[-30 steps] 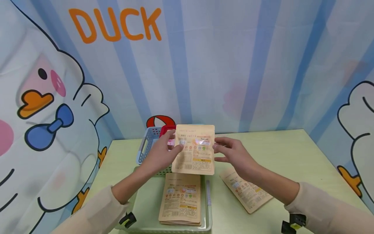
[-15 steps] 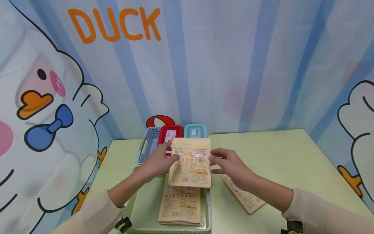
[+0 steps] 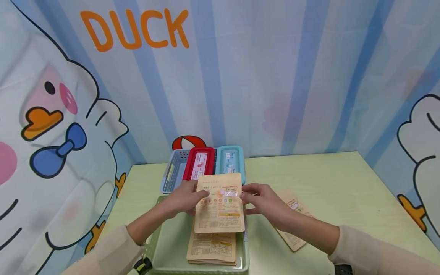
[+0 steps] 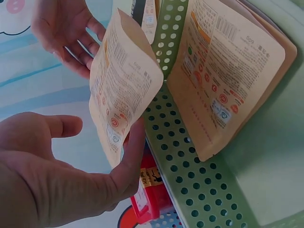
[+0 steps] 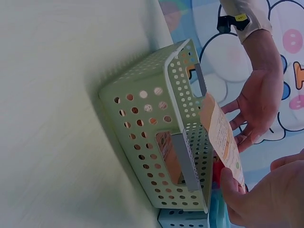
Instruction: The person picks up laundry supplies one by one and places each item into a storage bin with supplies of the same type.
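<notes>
A beige, flat pouch with printed text (image 3: 219,214) hangs between my hands above the green basket (image 3: 242,256). My left hand (image 3: 182,200) holds its left side, thumb in front and fingers behind. At its right edge is my right hand (image 3: 264,202), pinching the edge with thumb and fingers. In the left wrist view the held pouch (image 4: 118,80) tilts, its far edge near the other hand. A stack of similar pouches (image 3: 211,250) lies in the basket, partly covered by the held one. In the right wrist view, fingers support the pouch (image 5: 222,135) from both sides.
Another pouch (image 3: 292,238) lies on the pale table (image 3: 337,183), partly behind my right forearm. Behind the green basket stands a blue basket (image 3: 175,172) with a red-lidded box (image 3: 198,162) and a teal-lidded box (image 3: 231,160). A duck-print curtain (image 3: 254,76) backs the table.
Both hands have lowered the pouch toward the green basket and slightly left. The red and teal boxes behind it have come into view.
</notes>
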`<move>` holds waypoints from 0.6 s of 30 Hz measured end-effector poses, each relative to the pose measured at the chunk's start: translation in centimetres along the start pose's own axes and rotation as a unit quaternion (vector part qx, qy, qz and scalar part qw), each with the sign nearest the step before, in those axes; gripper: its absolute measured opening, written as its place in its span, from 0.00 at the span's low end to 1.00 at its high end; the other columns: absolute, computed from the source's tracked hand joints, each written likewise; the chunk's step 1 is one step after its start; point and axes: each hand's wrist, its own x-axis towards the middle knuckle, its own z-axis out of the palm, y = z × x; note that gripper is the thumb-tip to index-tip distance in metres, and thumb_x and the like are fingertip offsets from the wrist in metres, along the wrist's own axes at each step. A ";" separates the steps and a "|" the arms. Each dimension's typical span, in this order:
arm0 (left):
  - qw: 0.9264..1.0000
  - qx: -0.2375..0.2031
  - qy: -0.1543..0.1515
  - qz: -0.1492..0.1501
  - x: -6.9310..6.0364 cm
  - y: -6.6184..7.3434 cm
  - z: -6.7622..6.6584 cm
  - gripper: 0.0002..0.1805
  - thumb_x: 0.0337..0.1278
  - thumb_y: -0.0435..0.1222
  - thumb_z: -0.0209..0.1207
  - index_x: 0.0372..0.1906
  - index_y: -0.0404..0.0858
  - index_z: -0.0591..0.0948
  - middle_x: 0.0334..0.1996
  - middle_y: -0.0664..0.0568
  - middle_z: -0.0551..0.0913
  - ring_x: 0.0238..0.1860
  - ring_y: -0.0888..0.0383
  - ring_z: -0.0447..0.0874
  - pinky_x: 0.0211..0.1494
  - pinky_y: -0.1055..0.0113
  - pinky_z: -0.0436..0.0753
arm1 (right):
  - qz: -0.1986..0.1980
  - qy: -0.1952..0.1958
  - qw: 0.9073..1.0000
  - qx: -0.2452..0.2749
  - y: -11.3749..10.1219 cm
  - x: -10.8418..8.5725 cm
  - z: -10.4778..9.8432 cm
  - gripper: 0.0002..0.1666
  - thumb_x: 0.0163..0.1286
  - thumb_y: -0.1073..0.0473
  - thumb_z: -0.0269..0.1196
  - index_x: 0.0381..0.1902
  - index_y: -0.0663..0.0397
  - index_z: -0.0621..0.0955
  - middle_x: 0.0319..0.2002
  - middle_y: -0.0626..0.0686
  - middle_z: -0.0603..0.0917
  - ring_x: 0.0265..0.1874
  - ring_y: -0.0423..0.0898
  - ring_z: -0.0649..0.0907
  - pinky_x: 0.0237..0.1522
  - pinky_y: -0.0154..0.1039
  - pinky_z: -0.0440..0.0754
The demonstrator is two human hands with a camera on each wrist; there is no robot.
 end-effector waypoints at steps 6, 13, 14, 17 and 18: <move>0.999 0.006 -0.037 -0.022 0.2 -0.5 -0.3 0.20 0.73 0.41 0.62 0.60 0.33 0.79 0.45 0.47 0.83 0.46 0.52 0.84 0.37 0.53 0.92 | 0.033 -0.031 0.999 -0.003 -0.1 -0.2 0.6 0.27 0.79 0.62 0.58 0.68 0.74 0.72 0.59 0.64 0.79 0.55 0.56 0.81 0.56 0.53 0.87; 0.997 0.031 -0.064 -0.033 0.1 -1.3 -0.6 0.22 0.73 0.44 0.63 0.62 0.35 0.79 0.47 0.47 0.83 0.49 0.51 0.85 0.35 0.50 0.91 | 0.072 -0.092 0.992 -0.045 -0.3 -0.3 0.6 0.25 0.80 0.58 0.59 0.66 0.71 0.75 0.56 0.60 0.83 0.52 0.53 0.84 0.60 0.52 0.85; 0.997 0.034 -0.066 -0.037 0.1 -1.4 -0.6 0.22 0.73 0.44 0.64 0.61 0.35 0.79 0.47 0.47 0.83 0.50 0.51 0.84 0.35 0.50 0.91 | 0.077 -0.099 0.991 -0.049 -0.3 -0.3 0.5 0.24 0.81 0.58 0.59 0.65 0.71 0.76 0.56 0.60 0.83 0.51 0.53 0.84 0.60 0.52 0.85; 0.995 0.051 -0.070 -0.053 0.1 -1.6 -0.6 0.23 0.72 0.46 0.64 0.58 0.32 0.78 0.46 0.46 0.81 0.50 0.51 0.84 0.34 0.51 0.91 | 0.091 -0.108 0.988 -0.063 -0.3 -0.2 0.5 0.24 0.81 0.57 0.60 0.65 0.71 0.76 0.55 0.59 0.83 0.51 0.52 0.84 0.58 0.52 0.86; 0.994 0.057 -0.072 -0.059 0.0 -1.6 -0.6 0.23 0.72 0.46 0.65 0.57 0.31 0.78 0.45 0.46 0.81 0.50 0.51 0.83 0.34 0.51 0.91 | 0.093 -0.111 0.987 -0.069 -0.3 -0.2 0.5 0.24 0.81 0.57 0.60 0.65 0.71 0.76 0.55 0.59 0.83 0.51 0.52 0.84 0.58 0.51 0.86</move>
